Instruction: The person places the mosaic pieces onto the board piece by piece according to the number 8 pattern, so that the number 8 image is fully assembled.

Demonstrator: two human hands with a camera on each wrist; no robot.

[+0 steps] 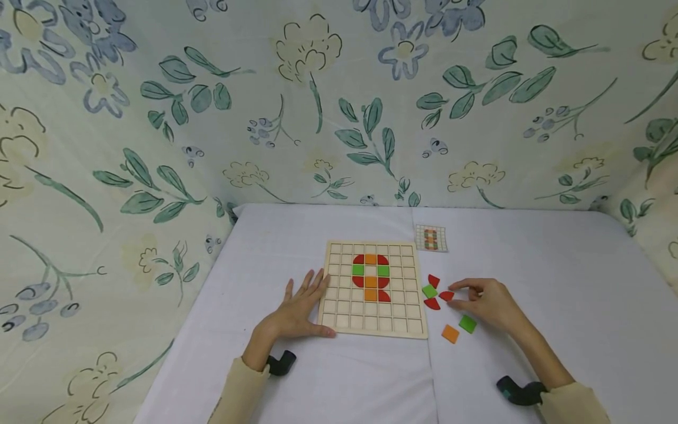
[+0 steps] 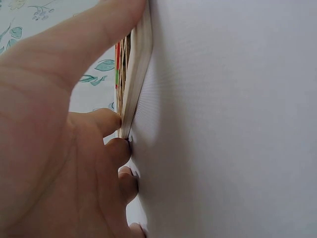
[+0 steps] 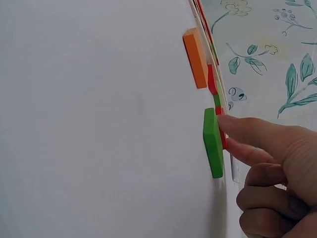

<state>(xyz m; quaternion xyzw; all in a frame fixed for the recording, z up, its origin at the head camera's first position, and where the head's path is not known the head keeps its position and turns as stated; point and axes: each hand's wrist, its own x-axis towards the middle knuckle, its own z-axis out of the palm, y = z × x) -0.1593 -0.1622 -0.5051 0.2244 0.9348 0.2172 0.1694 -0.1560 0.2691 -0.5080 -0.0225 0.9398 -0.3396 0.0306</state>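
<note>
My left hand (image 1: pixel 294 313) lies spread at the left side of a wooden grid board (image 1: pixel 339 319), fingertips on its left edge and thumb at the near corner. Red, orange and green tiles form a pattern in the board's grid. Right of the board, my right hand (image 1: pixel 489 301) pinches a red quarter-round tile (image 1: pixel 446 295) between thumb and index finger, low over the cloth. Its other fingers are curled in. Close by lie a green square tile (image 1: pixel 429 291) and two more red tiles, one above (image 1: pixel 434 280) and one below (image 1: pixel 432 304).
Nearer the front lie an orange square tile (image 1: pixel 450 334) and another green square tile (image 1: pixel 468 324). A small pattern card (image 1: pixel 431 238) sits beyond the board's far right corner. White cloth (image 1: pixel 254 259) covers the table; a floral curtain (image 1: pixel 318 147) hangs behind it.
</note>
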